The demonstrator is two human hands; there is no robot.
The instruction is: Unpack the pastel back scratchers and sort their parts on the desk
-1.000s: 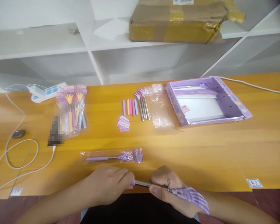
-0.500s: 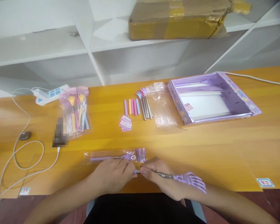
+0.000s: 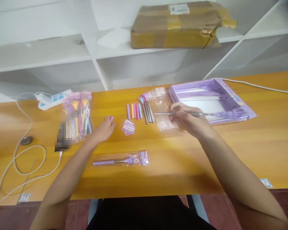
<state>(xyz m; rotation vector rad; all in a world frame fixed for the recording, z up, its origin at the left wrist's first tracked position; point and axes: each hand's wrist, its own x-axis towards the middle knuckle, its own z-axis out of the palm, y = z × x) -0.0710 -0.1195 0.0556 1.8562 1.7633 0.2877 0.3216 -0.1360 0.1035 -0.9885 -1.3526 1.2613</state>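
Observation:
My right hand (image 3: 190,118) grips the bare metal rod of a purple back scratcher (image 3: 231,113), whose hand-shaped head is blurred over the front wall of the purple box. My left hand (image 3: 103,130) is closed on a purple handle sleeve (image 3: 111,119), with only its tip showing. To its right lie several coloured handle sleeves (image 3: 134,111), and below them a small pile of printed cards (image 3: 128,127). Several metal-rod back scratchers (image 3: 147,108) lie together beside the sleeves. Nearest me is a purple back scratcher in a clear bag (image 3: 103,163), with a printed card at its right end.
The open purple box (image 3: 236,92) stands at the right rear beside clear plastic bags (image 3: 166,123). Bagged back scratchers (image 3: 78,118), a power strip (image 3: 54,99) and a white cable (image 3: 44,156) are at left. A taped carton (image 3: 156,36) rests on the shelf.
The sleeve and the rod have come apart. My left hand has moved forward and left with the sleeve, my right hand forward and right with the back scratcher. The view has shifted slightly.

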